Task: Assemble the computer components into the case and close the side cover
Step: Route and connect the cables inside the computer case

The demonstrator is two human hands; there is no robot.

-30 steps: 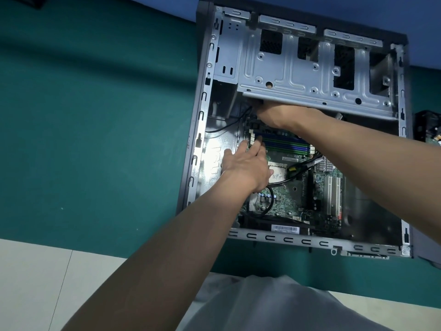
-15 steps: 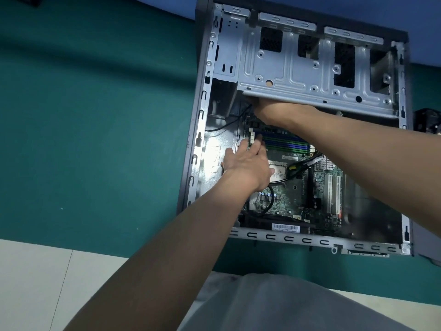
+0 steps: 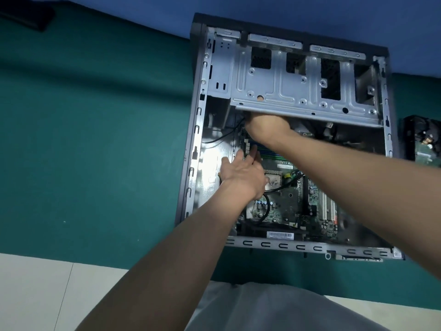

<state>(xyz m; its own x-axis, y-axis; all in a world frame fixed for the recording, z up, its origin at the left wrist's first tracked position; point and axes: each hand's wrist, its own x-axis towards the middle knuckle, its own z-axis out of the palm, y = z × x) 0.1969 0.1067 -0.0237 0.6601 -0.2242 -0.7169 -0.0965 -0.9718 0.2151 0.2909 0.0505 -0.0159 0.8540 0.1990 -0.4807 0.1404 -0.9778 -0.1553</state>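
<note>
An open computer case [image 3: 194,149] lies on its side on a green mat, its side cover off. Inside sits a green motherboard [image 3: 293,199] with blue memory slots and black cables. My left hand [image 3: 241,173] reaches into the case, fingers extended and touching the motherboard's upper left edge beside the memory slots. My right hand [image 3: 265,124] is pushed under the silver drive cage [image 3: 286,91]; its fingers are hidden beneath the metal, so what it holds does not show.
The green mat [image 3: 95,139] spreads to the left of the case, with a blue surface behind. A dark component [image 3: 422,142] lies right of the case. A black object [image 3: 28,17] sits at the far upper left. White floor lies near me.
Both hands stay in nearly the same places inside the case. The view has shifted slightly, so the case sits a little lower in frame.
</note>
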